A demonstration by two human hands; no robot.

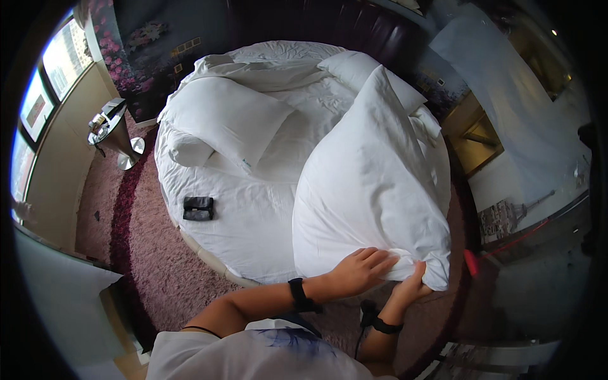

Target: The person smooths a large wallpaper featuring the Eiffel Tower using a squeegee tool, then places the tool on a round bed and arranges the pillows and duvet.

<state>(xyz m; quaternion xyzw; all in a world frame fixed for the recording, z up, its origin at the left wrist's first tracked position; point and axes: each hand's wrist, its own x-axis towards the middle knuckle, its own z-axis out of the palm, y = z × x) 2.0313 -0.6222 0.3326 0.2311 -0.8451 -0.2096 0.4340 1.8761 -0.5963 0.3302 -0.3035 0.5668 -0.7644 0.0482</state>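
A big white pillow (pixel 361 171) stands on end in front of me, one corner pointing up and away. Its lower edge is bunched in both my hands. My left hand (pixel 362 271) is closed on the fabric at the near edge, fingers curled over it. Just to its right, my right hand (pixel 410 288) grips the gathered near corner, thumb on top. Folds in the cover run out from the two hands. Behind the pillow lies a round bed (pixel 234 247) with a white sheet. Another white pillow (pixel 228 114) rests on its left half.
More white pillows (pixel 361 66) lie at the bed's far side. A small black case (pixel 198 208) sits on the sheet at the left. Left of the bed, a silver side table (pixel 117 138) holds several items. Pinkish carpet (pixel 152 234) surrounds the bed; a red-ended pole (pixel 471 263) is at right.
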